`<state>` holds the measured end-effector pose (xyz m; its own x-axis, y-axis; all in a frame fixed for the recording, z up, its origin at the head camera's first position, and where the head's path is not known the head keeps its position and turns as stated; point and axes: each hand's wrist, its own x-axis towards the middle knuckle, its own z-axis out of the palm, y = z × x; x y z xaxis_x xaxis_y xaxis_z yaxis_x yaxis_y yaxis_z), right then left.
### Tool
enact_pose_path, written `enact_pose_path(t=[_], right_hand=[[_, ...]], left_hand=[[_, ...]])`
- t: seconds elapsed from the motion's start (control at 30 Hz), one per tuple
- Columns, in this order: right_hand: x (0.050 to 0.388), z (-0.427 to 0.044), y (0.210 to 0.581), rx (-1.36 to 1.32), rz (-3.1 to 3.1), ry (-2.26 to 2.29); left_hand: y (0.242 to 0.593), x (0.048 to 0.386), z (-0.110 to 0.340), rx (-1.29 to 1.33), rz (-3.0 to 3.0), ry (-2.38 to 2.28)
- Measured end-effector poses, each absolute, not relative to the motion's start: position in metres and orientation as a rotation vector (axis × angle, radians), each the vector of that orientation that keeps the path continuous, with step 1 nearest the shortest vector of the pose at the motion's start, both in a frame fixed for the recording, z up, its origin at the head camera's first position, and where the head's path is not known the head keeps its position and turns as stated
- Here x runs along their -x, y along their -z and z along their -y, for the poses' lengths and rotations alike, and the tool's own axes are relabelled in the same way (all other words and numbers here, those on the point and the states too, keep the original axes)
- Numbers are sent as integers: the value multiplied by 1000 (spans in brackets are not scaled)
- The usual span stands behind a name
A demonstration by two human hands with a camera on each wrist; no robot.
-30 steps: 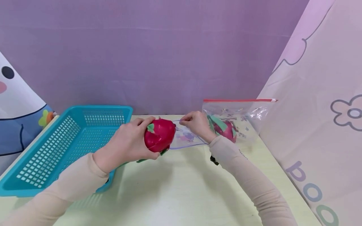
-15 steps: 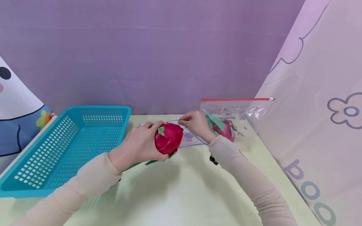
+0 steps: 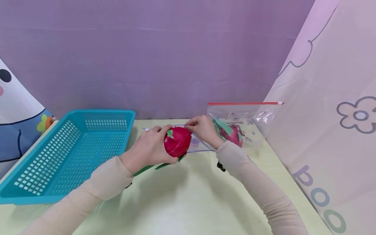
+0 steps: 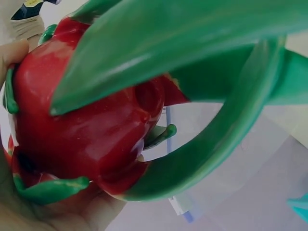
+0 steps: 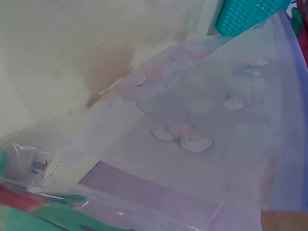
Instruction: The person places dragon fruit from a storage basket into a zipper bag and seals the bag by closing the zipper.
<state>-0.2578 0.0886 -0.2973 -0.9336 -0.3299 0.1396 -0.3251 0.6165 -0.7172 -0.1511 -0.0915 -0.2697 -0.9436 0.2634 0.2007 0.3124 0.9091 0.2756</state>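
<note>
My left hand [image 3: 149, 147] grips a red dragon fruit [image 3: 177, 143] with green scales, fingers spread around its side. In the left wrist view, long curved green leaves [image 4: 202, 168] stick out from it. My right hand [image 3: 204, 130] pinches the blue-purple edge of a clear zip bag [image 3: 199, 147] printed with small figures. That bag's mouth is held apart, and the dragon fruit is at this opening, partly covering it; whether it touches the edge I cannot tell. The right wrist view looks across the bag's printed film [image 5: 192, 163]. A white slider [image 4: 178, 204] sits on its blue strip.
Right of my right hand, a second dragon fruit [image 3: 233, 135] lies inside a clear bag [image 3: 259, 119] with a red zip strip. A turquoise perforated basket [image 3: 102, 112] stands at the left of the pale table [image 3: 188, 202]. Cloth walls border the back and right.
My left hand has carried the dragon fruit rightward, away from the basket and up to the bag's opening. My right hand keeps its pinch on the bag's edge, hardly shifting.
</note>
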Motion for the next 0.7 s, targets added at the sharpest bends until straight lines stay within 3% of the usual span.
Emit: enact_pose_path(t=[0.7], right_hand=[[250,-77,285,572,-2792,1296]], left_hand=[[283,170,96,296,2998,364]])
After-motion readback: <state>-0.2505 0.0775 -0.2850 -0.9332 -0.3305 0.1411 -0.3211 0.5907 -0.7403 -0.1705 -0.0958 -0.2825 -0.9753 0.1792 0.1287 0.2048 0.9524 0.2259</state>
